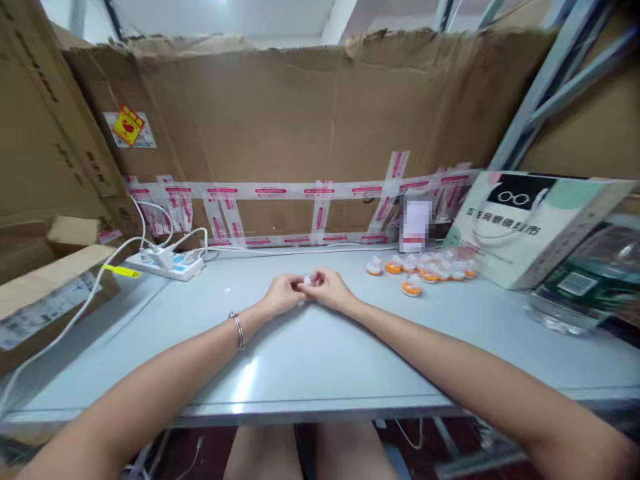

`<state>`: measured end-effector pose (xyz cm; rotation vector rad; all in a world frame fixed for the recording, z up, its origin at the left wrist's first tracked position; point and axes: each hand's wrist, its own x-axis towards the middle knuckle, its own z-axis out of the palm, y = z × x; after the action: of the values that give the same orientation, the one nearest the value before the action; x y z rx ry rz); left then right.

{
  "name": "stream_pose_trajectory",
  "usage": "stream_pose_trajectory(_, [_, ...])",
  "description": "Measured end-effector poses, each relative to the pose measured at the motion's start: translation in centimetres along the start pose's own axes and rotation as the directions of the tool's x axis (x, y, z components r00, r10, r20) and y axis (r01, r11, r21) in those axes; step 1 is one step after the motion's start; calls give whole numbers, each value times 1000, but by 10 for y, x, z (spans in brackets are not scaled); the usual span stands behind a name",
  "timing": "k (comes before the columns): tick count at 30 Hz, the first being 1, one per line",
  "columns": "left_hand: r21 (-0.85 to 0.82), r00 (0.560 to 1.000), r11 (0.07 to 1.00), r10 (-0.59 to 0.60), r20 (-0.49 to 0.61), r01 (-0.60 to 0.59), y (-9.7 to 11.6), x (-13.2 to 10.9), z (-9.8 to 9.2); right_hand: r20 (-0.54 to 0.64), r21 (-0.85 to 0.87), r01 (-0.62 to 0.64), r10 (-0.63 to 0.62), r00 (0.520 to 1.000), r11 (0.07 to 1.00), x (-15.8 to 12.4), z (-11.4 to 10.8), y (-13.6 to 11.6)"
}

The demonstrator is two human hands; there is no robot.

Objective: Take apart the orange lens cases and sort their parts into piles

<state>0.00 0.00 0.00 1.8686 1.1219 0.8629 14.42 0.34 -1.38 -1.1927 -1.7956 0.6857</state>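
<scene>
My left hand (pixel 283 293) and my right hand (pixel 330 289) meet above the middle of the table. Their fingers are pinched together around a small clear plastic piece (pixel 309 279), mostly covered by the fingertips. Right of them, several small clear-topped plastic pieces with orange bases (pixel 430 272) stand in a cluster. One such piece (pixel 411 288) sits apart in front of the cluster, and another (pixel 373 266) stands at its left end. A metal bracelet (pixel 239 330) circles my left wrist.
Behind the table (pixel 310 373) rises a taped cardboard wall (pixel 280 127). A white power strip (pixel 170 263) with cables lies at the back left, beside an open cardboard box (pixel 55 293). At right are a phone (pixel 416 223), a printed box (pixel 525 227) and a large clear bottle (pixel 585 283).
</scene>
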Motion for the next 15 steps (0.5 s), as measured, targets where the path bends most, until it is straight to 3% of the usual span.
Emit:
stream_pose_trajectory(8, [-21,998,1000,15,66,-13,-2,0,-1,-2,-14,-13,13,1000,1000,-7,-7,-8])
stream_pose_trajectory(15, [-2,995,1000,19,100,-19,-4,0,-1,-5,16,67,-67,998,998,-12,-16,-14])
